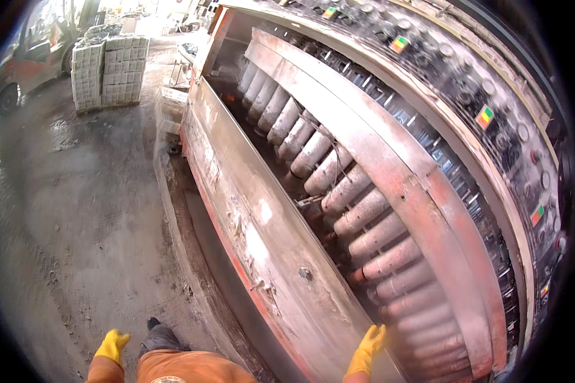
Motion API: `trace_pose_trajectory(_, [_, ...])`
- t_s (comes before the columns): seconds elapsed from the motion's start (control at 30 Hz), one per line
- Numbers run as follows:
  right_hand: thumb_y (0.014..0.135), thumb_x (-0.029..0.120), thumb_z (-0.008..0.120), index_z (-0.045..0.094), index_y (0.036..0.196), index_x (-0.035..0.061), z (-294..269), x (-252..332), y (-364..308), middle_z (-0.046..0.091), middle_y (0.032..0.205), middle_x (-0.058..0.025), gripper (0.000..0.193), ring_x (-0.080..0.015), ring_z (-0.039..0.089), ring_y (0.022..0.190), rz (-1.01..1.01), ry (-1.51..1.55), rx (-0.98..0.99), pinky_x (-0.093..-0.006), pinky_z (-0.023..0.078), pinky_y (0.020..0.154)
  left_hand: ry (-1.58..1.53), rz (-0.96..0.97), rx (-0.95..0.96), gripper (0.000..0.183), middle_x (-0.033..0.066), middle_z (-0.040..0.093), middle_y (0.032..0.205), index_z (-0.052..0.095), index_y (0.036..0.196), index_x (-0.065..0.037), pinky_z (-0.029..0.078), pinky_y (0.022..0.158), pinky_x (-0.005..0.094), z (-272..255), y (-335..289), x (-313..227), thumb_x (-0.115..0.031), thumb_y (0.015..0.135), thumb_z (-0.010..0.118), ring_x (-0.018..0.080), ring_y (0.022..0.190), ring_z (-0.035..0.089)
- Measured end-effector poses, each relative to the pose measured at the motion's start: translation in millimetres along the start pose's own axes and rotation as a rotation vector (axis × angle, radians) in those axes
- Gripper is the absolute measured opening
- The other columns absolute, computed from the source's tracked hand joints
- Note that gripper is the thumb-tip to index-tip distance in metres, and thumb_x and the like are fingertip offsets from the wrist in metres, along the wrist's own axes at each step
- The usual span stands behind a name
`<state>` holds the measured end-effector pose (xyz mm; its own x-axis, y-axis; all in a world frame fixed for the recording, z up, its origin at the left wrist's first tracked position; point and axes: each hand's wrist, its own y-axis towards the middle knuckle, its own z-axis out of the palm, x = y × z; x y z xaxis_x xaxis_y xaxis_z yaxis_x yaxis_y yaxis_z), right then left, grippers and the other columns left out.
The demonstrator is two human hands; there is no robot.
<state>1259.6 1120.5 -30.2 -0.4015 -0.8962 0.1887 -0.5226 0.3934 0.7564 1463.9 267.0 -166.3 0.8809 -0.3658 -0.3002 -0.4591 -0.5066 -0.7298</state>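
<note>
Both my hands wear yellow gloves. My left hand [112, 346] hangs in the air over the floor at the lower left, fingers loosely bent and slightly apart, with nothing seen in it. At the inner edge of a long, worn metal panel [255, 204] is my right hand [367, 350], its fingers apart and holding nothing visible; whether it touches the panel, I cannot tell. Beyond that panel, a long row of dusty cylinders [326, 171] lies inside a big machine. A red-and-grey metal cover strip [390, 153] runs over their far ends.
Along the machine's far right side runs a bank of knobs and coloured labels [399, 44]. A raised edge [195, 287] borders the wet grey floor [96, 223] beside the machine. Stacked pale crates [121, 70] and a forklift-like vehicle [29, 64] stand at the far left.
</note>
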Motion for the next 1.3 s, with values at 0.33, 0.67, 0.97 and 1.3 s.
trace_pose_trajectory(0.33, [0.082,0.054,0.077,0.048,0.153,0.0107,74.1,293.3,33.6,0.048,0.156,-0.0225,0.088,-0.044,0.04,0.146,-0.118,-0.113,0.485,-0.059,0.025,0.123,-0.86,-0.238,0.058,0.051,0.0219,0.054,0.144,0.052,0.148,-0.007,0.043,0.114,0.0437,-101.6,59.3,143.7,-0.017,0.099,0.06,0.0384,0.134,0.051])
trace_pose_trajectory(0.67, [0.081,0.054,0.077,0.055,0.144,0.0054,187.4,536.6,79.6,0.064,0.135,-0.0183,0.082,-0.0341,0.055,0.131,-0.175,-0.058,0.537,-0.0548,0.034,0.117,-0.435,-0.02,-0.067,0.051,0.0216,0.055,0.144,0.052,0.147,-0.006,0.044,0.113,0.0429,-209.2,164.3,16.2,-0.016,0.098,0.061,0.038,0.133,0.053])
trace_pose_trajectory(0.97, [0.083,0.055,0.074,0.065,0.121,0.0044,307.8,735.9,129.7,0.073,0.113,-0.0204,0.064,-0.0388,0.069,0.107,-0.295,0.126,0.775,-0.0494,0.054,0.091,-0.183,-0.069,0.021,0.051,0.0218,0.06,0.138,0.056,0.142,-0.002,0.047,0.109,0.0422,-268.5,258.5,-106.9,-0.022,0.096,0.066,0.0362,0.127,0.058])
trace_pose_trajectory(1.3, [0.086,0.059,0.07,0.063,0.122,0.0007,415.0,920.8,172.9,0.067,0.125,-0.0258,0.069,-0.0418,0.063,0.119,-0.336,0.366,1.032,-0.0486,0.05,0.1,-0.147,0.036,-0.104,0.054,0.022,0.066,0.131,0.06,0.136,0.003,0.05,0.105,0.0414,-394.0,382.7,-231.6,-0.028,0.093,0.071,0.0343,0.121,0.065])
